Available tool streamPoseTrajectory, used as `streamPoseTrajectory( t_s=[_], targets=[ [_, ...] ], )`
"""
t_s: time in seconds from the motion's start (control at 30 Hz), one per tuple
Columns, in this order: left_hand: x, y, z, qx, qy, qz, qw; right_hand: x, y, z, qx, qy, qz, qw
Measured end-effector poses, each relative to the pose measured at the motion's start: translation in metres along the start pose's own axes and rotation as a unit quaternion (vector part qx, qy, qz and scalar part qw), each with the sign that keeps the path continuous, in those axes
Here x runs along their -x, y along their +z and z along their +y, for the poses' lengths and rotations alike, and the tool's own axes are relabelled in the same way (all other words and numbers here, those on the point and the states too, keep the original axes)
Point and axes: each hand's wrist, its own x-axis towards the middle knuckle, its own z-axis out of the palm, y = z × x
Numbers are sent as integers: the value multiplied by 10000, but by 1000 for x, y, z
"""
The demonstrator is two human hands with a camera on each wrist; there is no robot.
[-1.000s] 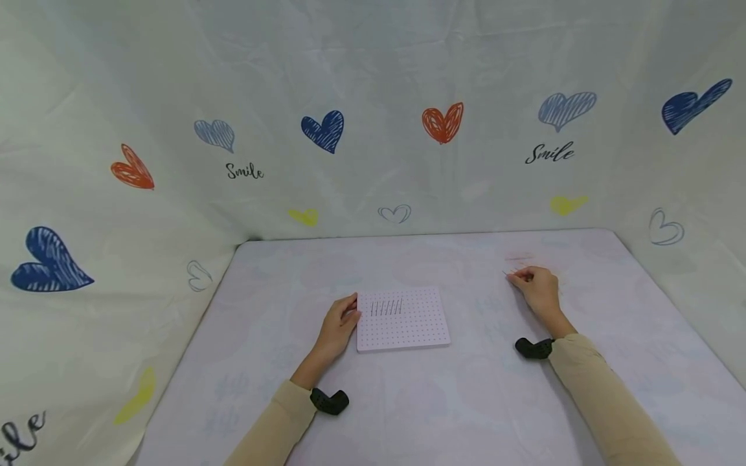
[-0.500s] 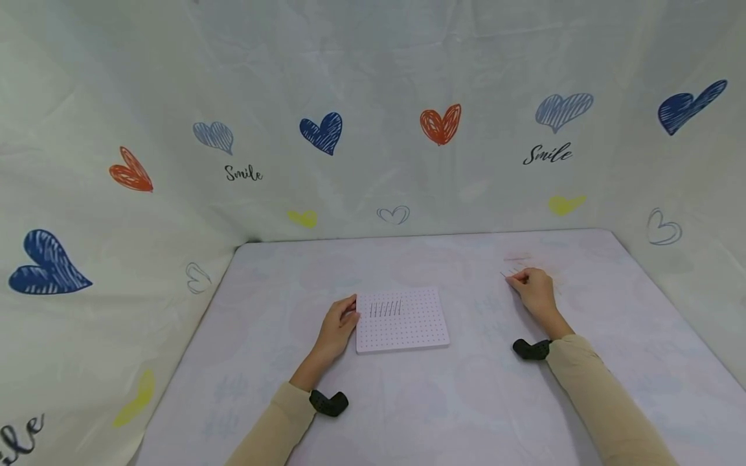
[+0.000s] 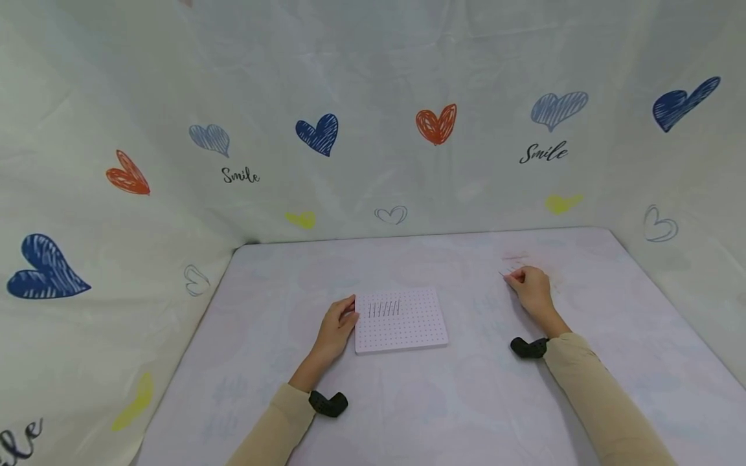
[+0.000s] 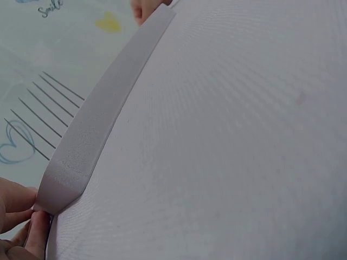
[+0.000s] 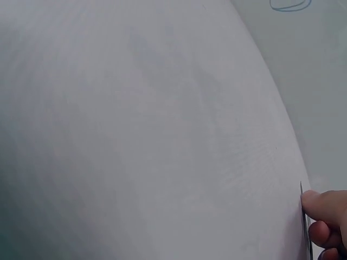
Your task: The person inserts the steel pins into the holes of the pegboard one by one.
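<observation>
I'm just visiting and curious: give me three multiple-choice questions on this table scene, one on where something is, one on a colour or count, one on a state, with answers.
1. Where is the left hand?
A. at the left edge of the pegboard
B. on the far right of the table
C. raised against the wall

2. What colour are the person's sleeves?
A. dark blue
B. beige
C. bright red

3. How do the thin pins on the pegboard stand?
A. lying scattered flat across it
B. bundled in a heap on it
C. upright in a single row

Answers:
1. A: the head view shows its fingers at the board's left edge, and the left wrist view shows fingertips at a corner.
2. B: both forearms show beige cloth.
3. C: the head view shows dark pins standing side by side near the board's far edge.
</observation>
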Motion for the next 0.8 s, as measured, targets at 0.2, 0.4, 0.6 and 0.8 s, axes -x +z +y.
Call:
streamPoseTrajectory(
  t_s=[0.2, 0.4, 0.6, 0.8],
  targets=[
    [1, 1, -1, 63, 12, 20, 10000, 2, -1, -3, 169, -59, 84, 9998],
    [1, 1, 1, 135, 41, 6, 9999, 4, 0, -6, 193, -132, 48, 9997],
    [1, 0, 1, 81, 42, 22, 10000, 3, 2, -8, 131, -133, -121, 9998],
    [0, 0, 2, 125, 54, 35, 9999, 3, 2, -8, 225, -196, -302, 9991]
  ],
)
